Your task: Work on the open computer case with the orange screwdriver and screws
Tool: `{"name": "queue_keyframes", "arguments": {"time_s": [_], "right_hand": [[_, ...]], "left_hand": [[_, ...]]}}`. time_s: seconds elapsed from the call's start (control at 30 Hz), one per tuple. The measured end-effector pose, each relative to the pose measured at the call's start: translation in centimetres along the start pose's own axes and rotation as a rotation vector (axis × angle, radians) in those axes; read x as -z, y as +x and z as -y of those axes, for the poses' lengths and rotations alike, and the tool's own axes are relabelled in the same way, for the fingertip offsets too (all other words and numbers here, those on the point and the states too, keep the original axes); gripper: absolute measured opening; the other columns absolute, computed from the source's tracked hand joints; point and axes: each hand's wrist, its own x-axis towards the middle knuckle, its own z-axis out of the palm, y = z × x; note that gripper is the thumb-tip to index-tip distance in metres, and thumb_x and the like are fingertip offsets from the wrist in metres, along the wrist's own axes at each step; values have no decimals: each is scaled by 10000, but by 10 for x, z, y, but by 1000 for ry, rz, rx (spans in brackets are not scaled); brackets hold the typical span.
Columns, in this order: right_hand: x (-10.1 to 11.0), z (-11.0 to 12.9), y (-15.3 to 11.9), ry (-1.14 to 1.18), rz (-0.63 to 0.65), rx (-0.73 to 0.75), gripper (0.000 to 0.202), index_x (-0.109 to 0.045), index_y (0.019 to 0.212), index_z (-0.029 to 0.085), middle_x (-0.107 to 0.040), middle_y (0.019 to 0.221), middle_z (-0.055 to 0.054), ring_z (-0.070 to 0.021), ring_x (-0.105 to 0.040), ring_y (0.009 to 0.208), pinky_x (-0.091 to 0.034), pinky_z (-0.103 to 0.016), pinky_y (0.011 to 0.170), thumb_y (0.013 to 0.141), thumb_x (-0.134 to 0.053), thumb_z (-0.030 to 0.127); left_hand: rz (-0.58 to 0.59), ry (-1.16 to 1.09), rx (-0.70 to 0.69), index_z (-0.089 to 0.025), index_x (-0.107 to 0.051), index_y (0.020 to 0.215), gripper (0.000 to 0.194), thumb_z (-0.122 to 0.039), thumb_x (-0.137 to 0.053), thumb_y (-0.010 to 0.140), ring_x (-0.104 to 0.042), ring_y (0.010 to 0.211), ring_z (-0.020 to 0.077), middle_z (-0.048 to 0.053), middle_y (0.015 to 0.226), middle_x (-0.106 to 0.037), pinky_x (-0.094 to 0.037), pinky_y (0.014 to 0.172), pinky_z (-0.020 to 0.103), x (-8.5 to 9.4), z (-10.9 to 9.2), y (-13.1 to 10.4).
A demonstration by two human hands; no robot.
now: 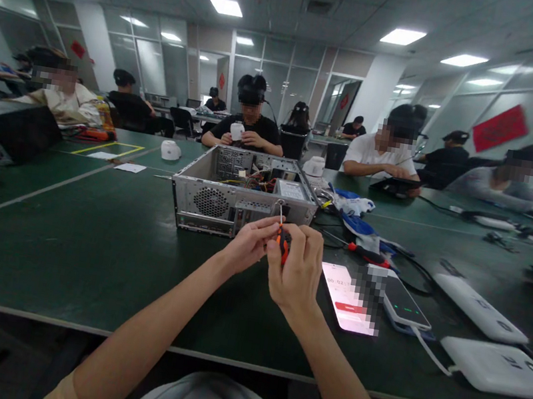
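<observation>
A screwdriver point(282, 248) with an orange and black handle is gripped in my right hand point(298, 269), its shaft pointing away from me. The thumb and fingers of my left hand point(252, 246) are pinched together at the front of that handle, by the base of the shaft. Straight ahead lies an opened metal computer case point(205, 202), its vented rear panel towards me. The screwdriver tip reaches the upper right of this panel, by the power supply point(289, 190). Whether it sits in a screw is too small to tell. Cables point(259, 183) show inside the case.
Right of my hands lie a lit phone point(339, 295), a second phone point(406, 303), white power banks point(479, 307) and a red-black screwdriver point(369, 253). Blue-white gloves point(356, 224) lie behind them. A black computer case point(9, 132) stands left. Several people sit around the table.
</observation>
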Motion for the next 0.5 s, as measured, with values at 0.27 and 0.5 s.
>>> {"name": "queue_keyframes", "arguments": {"time_s": [0.27,0.5], "right_hand": [[0,27,-4,11,163,-618,228,-517,1089,209,-699,816,-53,-219,-648,662,-352,-274,593,986,-415,385],[-9,30,6,-65,51,-559,110,-540,957,222,-677,804,-32,-213,-637,689,-351,-280,608,922,-509,322]], "left_hand": [[-72,51,18,-158,-698,1079,281,-113,-713,802,-682,840,123,69,1014,-742,-522,809,246,-2,6,1],[-32,378,-63,-166,-748,1026,304,-321,-790,768,-638,770,114,58,955,-731,-489,735,229,15,-6,7]]}}
